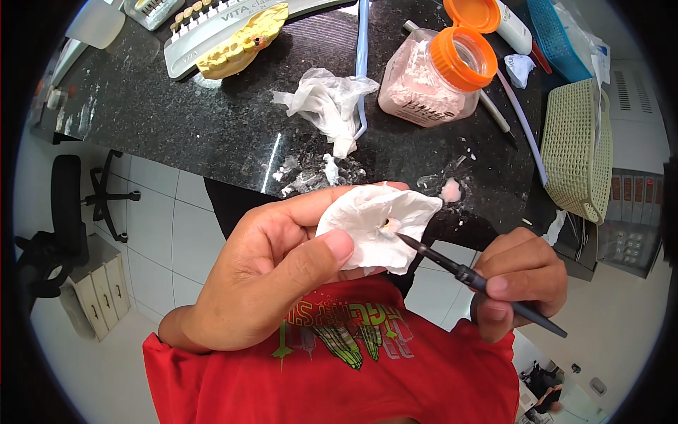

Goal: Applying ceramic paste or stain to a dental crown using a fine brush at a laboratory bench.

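Observation:
My left hand (258, 275) is closed on a crumpled white tissue (360, 208), thumb on top and fingers beneath, above the table's near edge. A small tooth-like piece (390, 227), whitish with a yellowish part, sits in the middle of the tissue. Slanting in from the right is a slim black fine-tipped brush (466, 275), pinched in my right hand (526, 275). Its dark tip meets the small piece or stops right beside it; I cannot tell which. The underside of the piece is hidden in the tissue folds.
On the dark speckled table (183, 127) stands an open jar (424, 81) of pink powder with an orange lid. Nearby lie a yellow dental cast (240, 46), a tooth shade guide (187, 53), crumpled thin wrap (328, 106) and a pink blob (450, 189). A green basket (575, 148) stands right.

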Action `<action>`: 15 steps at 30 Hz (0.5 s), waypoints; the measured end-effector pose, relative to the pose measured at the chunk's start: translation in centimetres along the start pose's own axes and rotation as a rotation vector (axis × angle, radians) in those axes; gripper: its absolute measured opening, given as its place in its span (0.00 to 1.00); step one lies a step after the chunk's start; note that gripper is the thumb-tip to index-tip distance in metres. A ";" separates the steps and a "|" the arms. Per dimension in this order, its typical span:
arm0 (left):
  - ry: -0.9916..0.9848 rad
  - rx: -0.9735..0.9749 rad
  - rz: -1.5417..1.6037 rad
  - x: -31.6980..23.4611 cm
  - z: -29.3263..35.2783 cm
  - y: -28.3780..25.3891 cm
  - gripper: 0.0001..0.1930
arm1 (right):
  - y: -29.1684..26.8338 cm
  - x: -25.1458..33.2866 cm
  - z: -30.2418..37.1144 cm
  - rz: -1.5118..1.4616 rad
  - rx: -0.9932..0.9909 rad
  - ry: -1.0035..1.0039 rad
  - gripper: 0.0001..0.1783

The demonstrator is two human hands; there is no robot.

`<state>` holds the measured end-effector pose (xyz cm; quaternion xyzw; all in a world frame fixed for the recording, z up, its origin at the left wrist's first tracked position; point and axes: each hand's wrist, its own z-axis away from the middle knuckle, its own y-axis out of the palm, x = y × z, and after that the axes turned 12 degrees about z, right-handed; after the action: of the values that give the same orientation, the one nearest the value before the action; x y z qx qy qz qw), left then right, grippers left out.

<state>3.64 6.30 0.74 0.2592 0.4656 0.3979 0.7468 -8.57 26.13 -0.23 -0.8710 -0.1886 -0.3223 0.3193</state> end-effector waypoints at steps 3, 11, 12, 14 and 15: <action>-0.003 -0.004 0.003 -0.1 0.0 0.3 0.33 | -0.2 0.2 0.3 -0.060 -0.116 0.034 0.10; -0.006 -0.036 0.047 0.1 0.0 0.7 0.35 | -1.3 0.9 1.1 0.125 -0.339 0.294 0.14; 0.001 -0.060 0.044 0.0 0.1 0.9 0.35 | -1.3 0.7 1.2 0.132 -0.344 0.295 0.14; -0.006 -0.069 0.039 -0.1 -0.1 0.6 0.36 | -1.5 0.4 1.5 0.124 -0.331 0.306 0.12; -0.031 0.001 0.088 -0.3 -0.1 0.1 0.30 | -1.5 0.2 1.6 0.094 -0.344 0.326 0.09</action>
<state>3.48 6.15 0.92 0.2859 0.4421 0.4262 0.7356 -8.49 28.32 -0.43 -0.8568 -0.0364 -0.4709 0.2070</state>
